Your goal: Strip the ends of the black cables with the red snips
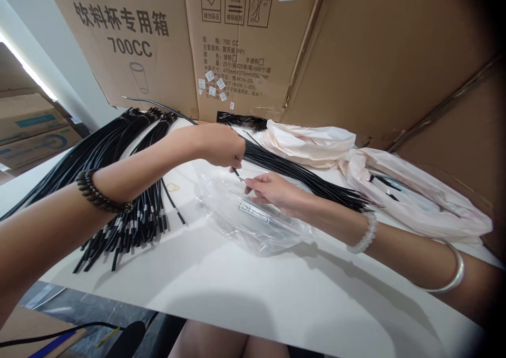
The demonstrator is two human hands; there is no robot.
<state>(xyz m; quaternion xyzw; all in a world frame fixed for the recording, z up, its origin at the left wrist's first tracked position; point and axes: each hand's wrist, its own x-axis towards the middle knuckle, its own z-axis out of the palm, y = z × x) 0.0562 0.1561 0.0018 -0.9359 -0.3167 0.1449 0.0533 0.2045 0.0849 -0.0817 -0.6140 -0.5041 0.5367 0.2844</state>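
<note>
My left hand (219,144) is closed around a thin black cable (169,107), whose far length trails back to the left over the other cables. The cable's short end points down from the fist toward my right hand (272,190). There my thumb and forefinger pinch a small silvery tip at that end. Both hands are above a clear plastic bag (253,231) with a printed label, lying on the white table (221,300). Left of the bag lies a large bundle of black cables (138,215) with pale bands near their ends.
Behind my hands lies another bundle of black cables (300,171). Pinkish-white plastic bags (419,194) lie at the right, one holding black and clear items. A yellow rubber band (172,187) is on the table. Tall cardboard boxes (237,41) stand along the back.
</note>
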